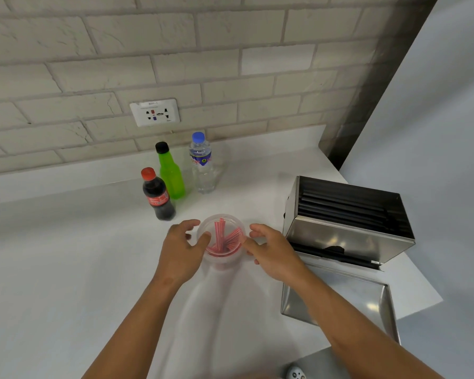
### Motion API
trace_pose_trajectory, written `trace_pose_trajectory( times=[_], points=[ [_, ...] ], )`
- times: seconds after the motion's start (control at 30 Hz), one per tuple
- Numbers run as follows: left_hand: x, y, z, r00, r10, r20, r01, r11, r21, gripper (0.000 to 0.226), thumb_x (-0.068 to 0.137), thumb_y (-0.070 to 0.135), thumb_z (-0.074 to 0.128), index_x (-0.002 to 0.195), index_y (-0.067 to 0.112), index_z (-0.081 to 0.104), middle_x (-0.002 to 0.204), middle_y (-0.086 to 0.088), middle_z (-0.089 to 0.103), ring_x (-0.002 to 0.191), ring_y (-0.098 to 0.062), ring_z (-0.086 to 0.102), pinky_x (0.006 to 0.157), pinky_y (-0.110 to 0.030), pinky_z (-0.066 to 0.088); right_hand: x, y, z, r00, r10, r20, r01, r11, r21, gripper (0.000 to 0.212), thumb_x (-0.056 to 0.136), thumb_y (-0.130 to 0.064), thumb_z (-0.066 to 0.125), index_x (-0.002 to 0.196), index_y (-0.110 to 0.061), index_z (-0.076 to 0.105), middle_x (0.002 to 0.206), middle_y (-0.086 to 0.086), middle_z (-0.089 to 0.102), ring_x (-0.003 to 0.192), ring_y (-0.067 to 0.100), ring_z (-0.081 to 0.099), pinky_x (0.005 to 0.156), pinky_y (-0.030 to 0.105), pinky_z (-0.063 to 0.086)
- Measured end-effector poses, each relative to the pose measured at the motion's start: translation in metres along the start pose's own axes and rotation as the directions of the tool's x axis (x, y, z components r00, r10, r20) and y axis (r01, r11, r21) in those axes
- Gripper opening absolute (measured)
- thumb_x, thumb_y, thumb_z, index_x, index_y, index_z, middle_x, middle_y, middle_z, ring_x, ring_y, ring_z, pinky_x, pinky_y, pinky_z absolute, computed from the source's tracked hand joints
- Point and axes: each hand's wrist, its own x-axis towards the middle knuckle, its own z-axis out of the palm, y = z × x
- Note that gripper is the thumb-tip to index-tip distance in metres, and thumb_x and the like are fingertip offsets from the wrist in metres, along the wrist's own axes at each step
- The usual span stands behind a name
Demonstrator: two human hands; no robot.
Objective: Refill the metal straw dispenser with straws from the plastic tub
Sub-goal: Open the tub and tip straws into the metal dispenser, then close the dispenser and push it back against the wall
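Presently, head view only; no second view supplied.

Plastic tub [221, 240] standing upright on white counter [66, 269], at centre of frame, mouth open upward. Red-and-white striped straws [225, 237] inside, leaning fanned toward 12 and 2 o'clock against the far wall, long axes tilted rather than vertical, tips at or just below the rim.

Left hand [181, 251] at 9 o'clock of the tub, fingers spread and curled, thumb tip laid on the near-left rim, other fingers arched around the outer wall; contact of those fingers with the wall not clear. Right hand [271, 251] at 3 o'clock of the tub, fingers half curled, thumb and forefinger tips touching or just beside the right rim; nothing pinched. Neither hand holding a straw. Tub bracketed between both hands, about equally near to each.

Metal straw dispenser [348, 222] at 3 o'clock of the tub, near, beyond the right hand, lid off and top open. Black straws [345, 207] lying flat within, long axes running roughly 10 to 4 o'clock. Metal lid [340, 299] lying upturned on the counter at 5 o'clock of the tub, touching or just in front of the dispenser base.

Judged: right hand the nearer to the dispenser, so better placed for lifting and carrying; striped straws need turning from near-upright to flat, parallel with the black ones.

Cola bottle [157, 195], green bottle [170, 173] and water bottle [203, 164] at 11 to 12 o'clock, well clear of the path.
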Motion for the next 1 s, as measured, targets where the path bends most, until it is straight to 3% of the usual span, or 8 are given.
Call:
trace_pose_trajectory(
  times=[0.1,0.17,0.23,0.3,0.4,0.53,0.7,1.0],
  points=[
    [-0.01,0.011,-0.003,0.991,0.085,-0.099,-0.086,0.996,-0.011,0.038,0.094,0.033,0.07,0.131,0.027,0.062,0.13,0.009,0.052,0.118,-0.014,0.056,0.092,-0.028,0.05,-0.016,0.001,-0.023,0.999,-0.03,-0.017,0.03,0.999,-0.028,0.056,0.096,-0.045,0.065,0.145,-0.023,0.053,0.14,-0.008,0.06,0.101,0.013,0.069,0.09,0.032,0.057],
    [-0.018,0.022,-0.002,0.976,0.16,-0.146,-0.166,0.985,-0.033,0.032,0.094,0.028,0.071,0.125,0.027,0.065,0.124,0.01,0.057,0.111,-0.013,0.059,0.081,-0.02,0.048,-0.03,0.001,-0.044,0.998,-0.039,-0.043,0.039,0.999,-0.006,0.047,0.097,-0.039,0.067,0.14,-0.023,0.059,0.133,-0.01,0.063,0.093,0.005,0.067,0.08,0.018,0.051],
    [-0.027,0.036,0.001,0.968,0.2,-0.149,-0.214,0.973,-0.087,0.024,0.093,0.025,0.072,0.117,0.027,0.068,0.117,0.009,0.064,0.101,-0.009,0.064,0.077,-0.019,0.049,-0.044,0.004,-0.065,0.995,-0.052,-0.088,0.052,0.999,0.0,0.037,0.097,-0.034,0.068,0.133,-0.023,0.064,0.123,-0.006,0.068,0.095,0.01,0.07,0.085,0.02,0.054],
    [-0.037,0.049,0.008,0.97,0.219,-0.109,-0.233,0.962,-0.139,0.017,0.094,0.021,0.071,0.109,0.029,0.069,0.107,0.01,0.071,0.093,-0.005,0.066,0.077,-0.02,0.05,-0.059,0.009,-0.086,0.991,-0.057,-0.122,0.059,0.998,0.014,0.029,0.098,-0.029,0.068,0.127,-0.025,0.066,0.119,-0.003,0.071,0.098,0.015,0.072,0.089,0.027,0.057],
    [-0.054,0.067,0.023,0.967,0.252,-0.042,-0.255,0.941,-0.221,0.02,0.093,0.01,0.069,0.104,0.027,0.071,0.093,0.008,0.075,0.085,-0.005,0.067,0.077,-0.013,0.051,-0.08,0.023,-0.116,0.984,-0.047,-0.172,0.046,0.999,-0.012,0.038,0.098,-0.034,0.066,0.136,-0.028,0.062,0.126,-0.014,0.066,0.106,0.003,0.066,0.083,0.015,0.049],
    [-0.071,0.085,0.053,0.963,0.253,0.093,-0.211,0.922,-0.324,0.017,0.094,0.009,0.07,0.105,0.021,0.072,0.089,0.005,0.074,0.077,-0.003,0.064,0.076,-0.01,0.051,-0.104,0.049,-0.15,0.97,-0.015,-0.242,0.008,0.999,-0.032,0.039,0.099,-0.037,0.065,0.138,-0.034,0.059,0.129,-0.018,0.064,0.112,0.002,0.064,0.084,0.016,0.047],
    [-0.083,0.085,0.096,0.943,0.203,0.262,-0.132,0.955,-0.266,0.02,0.093,0.016,0.071,0.108,0.03,0.07,0.098,0.007,0.074,0.085,-0.002,0.067,0.081,-0.013,0.053,-0.121,0.097,-0.176,0.95,0.062,-0.307,-0.076,0.997,-0.032,0.041,0.099,-0.034,0.064,0.139,-0.028,0.06,0.134,-0.011,0.063,0.115,0.01,0.064,0.086,0.018,0.046],
    [-0.105,0.054,0.155,0.926,0.061,0.372,-0.067,0.998,0.004,0.027,0.094,0.035,0.069,0.118,0.045,0.061,0.135,0.015,0.056,0.127,-0.011,0.054,0.11,-0.034,0.044,-0.134,0.171,-0.181,0.941,0.231,-0.246,-0.261,0.96,-0.097,0.055,0.1,-0.034,0.063,0.15,-0.024,0.045,0.156,0.002,0.045,0.142,0.024,0.047,0.113,0.036,0.039]
  ],
)
